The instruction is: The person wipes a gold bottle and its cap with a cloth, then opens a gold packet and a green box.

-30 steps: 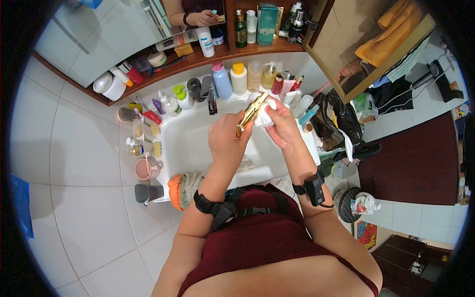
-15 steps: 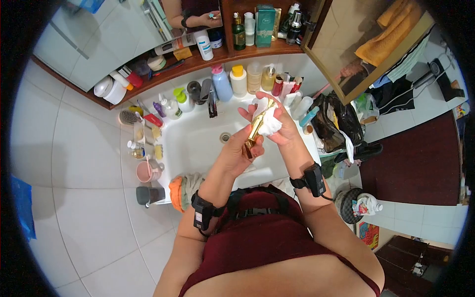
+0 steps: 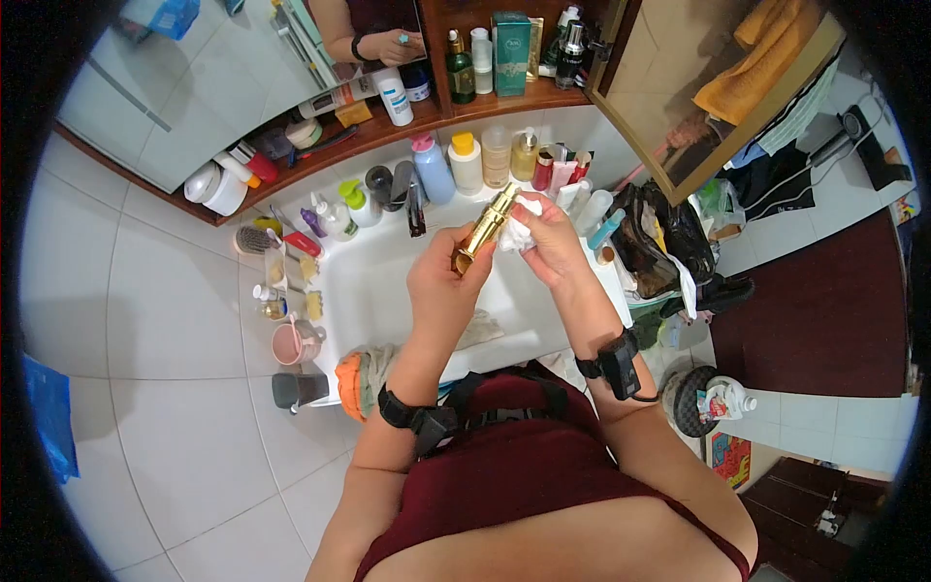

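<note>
Over the sink point(image 3: 373, 291), my left hand point(image 3: 441, 276) is closed around a gold pump bottle point(image 3: 492, 221), tilted with its nozzle end up and to the right. A crumpled white tissue point(image 3: 517, 233) is pinched in my right hand point(image 3: 555, 238), right beside the upper part of the bottle. My left fingers cover the lower part of the bottle. Behind my hands, along the sink's back rim, stand a blue bottle point(image 3: 435, 173), a yellow-capped bottle point(image 3: 466, 165) and a clear pump bottle point(image 3: 525, 155). The black faucet point(image 3: 415, 209) is left of them.
A wooden shelf point(image 3: 388, 136) with more bottles runs above the sink, its mirrored door point(image 3: 718, 97) swung out at the right. On the left rim are a pink cup point(image 3: 289, 343) and a grey cup point(image 3: 291, 390). An orange and grey cloth point(image 3: 361, 378) hangs over the front left corner.
My left hand has turned and moved slightly left, showing more of the gold bottle. My right hand, with the tissue, has shifted from behind the bottle to its right side.
</note>
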`<move>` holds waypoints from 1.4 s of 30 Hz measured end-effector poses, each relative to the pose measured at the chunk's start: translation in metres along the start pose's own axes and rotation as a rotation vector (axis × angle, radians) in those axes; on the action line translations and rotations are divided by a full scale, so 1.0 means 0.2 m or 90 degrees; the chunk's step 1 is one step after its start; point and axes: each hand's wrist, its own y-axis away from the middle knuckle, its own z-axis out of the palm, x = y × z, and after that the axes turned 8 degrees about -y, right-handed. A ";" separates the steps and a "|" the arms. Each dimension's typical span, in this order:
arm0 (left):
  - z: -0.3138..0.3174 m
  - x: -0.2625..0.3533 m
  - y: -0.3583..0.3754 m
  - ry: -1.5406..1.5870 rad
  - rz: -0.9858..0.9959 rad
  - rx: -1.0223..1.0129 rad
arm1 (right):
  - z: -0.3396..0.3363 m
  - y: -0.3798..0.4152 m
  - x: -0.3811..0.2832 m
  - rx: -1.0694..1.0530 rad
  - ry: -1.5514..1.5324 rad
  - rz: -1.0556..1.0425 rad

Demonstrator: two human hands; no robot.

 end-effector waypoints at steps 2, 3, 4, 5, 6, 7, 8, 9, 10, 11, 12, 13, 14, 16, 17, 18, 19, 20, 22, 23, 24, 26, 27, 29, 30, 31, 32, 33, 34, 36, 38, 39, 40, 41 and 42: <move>0.00 0.01 -0.01 -0.176 0.091 0.059 | 0.05 0.03 0.00 0.019 0.007 -0.014; -0.01 0.04 -0.01 -0.271 0.161 0.097 | 0.06 0.04 0.01 0.005 -0.008 -0.018; -0.02 0.06 -0.02 -0.366 0.230 0.135 | 0.08 0.05 0.02 -0.010 -0.024 -0.022; -0.02 0.06 -0.02 -0.384 0.260 0.143 | 0.10 0.06 0.01 -0.026 -0.029 -0.013; -0.02 0.05 -0.03 -0.403 0.290 0.150 | 0.13 0.07 0.00 -0.041 -0.034 -0.004; -0.01 0.05 -0.03 -0.421 0.321 0.157 | 0.14 0.08 -0.01 -0.056 -0.040 0.004; -0.02 0.05 -0.03 -0.410 0.320 0.149 | 0.14 0.08 -0.01 -0.078 -0.034 0.006; -0.02 0.05 -0.03 -0.399 0.319 0.142 | 0.14 0.08 -0.02 -0.100 -0.028 0.008; -0.02 0.05 -0.03 -0.387 0.317 0.135 | 0.13 0.08 -0.03 -0.122 -0.022 0.011; -0.01 0.03 -0.02 -0.198 0.205 0.068 | 0.13 0.08 -0.04 -0.153 -0.027 0.027; 0.01 0.01 -0.02 -0.010 0.090 0.001 | 0.13 0.08 -0.06 -0.186 -0.031 0.043; 0.02 -0.01 -0.02 0.178 -0.026 -0.065 | 0.12 0.09 -0.08 -0.218 -0.035 0.060; 0.01 -0.01 -0.02 0.243 -0.080 -0.117 | 0.11 0.08 -0.09 -0.232 -0.038 0.074; -0.03 0.02 -0.02 0.371 -0.191 -0.222 | 0.10 0.08 -0.11 -0.261 -0.043 0.101; -0.03 0.02 -0.02 0.459 -0.232 -0.267 | 0.10 0.07 -0.10 -0.275 -0.060 0.090; -0.03 0.02 -0.02 0.546 -0.274 -0.312 | 0.09 0.07 -0.08 -0.289 -0.076 0.078; -0.03 0.02 -0.02 0.634 -0.315 -0.356 | 0.08 0.06 -0.06 -0.303 -0.093 0.067; -0.02 0.01 -0.02 0.609 -0.298 -0.341 | 0.08 0.05 -0.06 -0.303 -0.119 0.076; -0.01 -0.03 -0.02 0.557 -0.266 -0.314 | 0.08 0.04 -0.05 -0.302 -0.171 0.091; 0.00 -0.03 -0.02 0.466 -0.214 -0.266 | 0.07 0.03 -0.05 -0.268 -0.147 0.089; 0.01 -0.02 -0.01 0.375 -0.163 -0.218 | 0.06 0.03 -0.05 -0.235 -0.122 0.086; 0.02 -0.01 0.00 0.227 -0.072 -0.127 | 0.07 0.03 -0.05 -0.167 -0.073 0.073; 0.03 -0.02 0.01 0.171 -0.032 -0.082 | 0.09 0.05 -0.06 -0.135 -0.047 0.063; 0.03 -0.03 0.02 0.104 0.013 -0.028 | 0.11 0.06 -0.06 -0.077 0.024 0.036; 0.03 -0.02 0.02 0.093 0.020 -0.018 | 0.10 0.06 -0.06 -0.053 0.069 0.018; 0.02 -0.02 0.02 0.083 0.025 -0.009 | 0.10 0.06 -0.07 -0.028 0.114 0.001; 0.02 0.00 0.01 0.085 0.025 -0.023 | 0.10 0.07 -0.08 -0.025 0.137 -0.022; 0.00 0.01 0.00 0.088 0.025 -0.037 | 0.11 0.08 -0.09 -0.022 0.160 -0.045; -0.01 0.02 0.00 0.090 0.024 -0.051 | 0.12 0.08 -0.11 -0.018 0.184 -0.067; -0.03 -0.01 -0.01 0.072 -0.010 -0.086 | 0.11 0.06 -0.15 -0.048 0.235 -0.115; -0.04 -0.01 -0.01 0.057 -0.025 -0.106 | 0.10 0.06 -0.22 -0.059 0.306 -0.102; -0.05 0.01 0.00 0.051 -0.024 -0.110 | 0.11 0.06 -0.25 -0.076 0.381 -0.106; -0.05 0.01 0.00 0.045 -0.022 -0.115 | 0.13 0.07 -0.27 -0.093 0.455 -0.110; -0.05 0.02 0.00 0.038 -0.012 -0.116 | 0.14 0.08 -0.29 -0.109 0.530 -0.114; -0.05 0.02 0.00 0.031 -0.001 -0.118 | 0.15 0.08 -0.30 -0.131 0.564 -0.133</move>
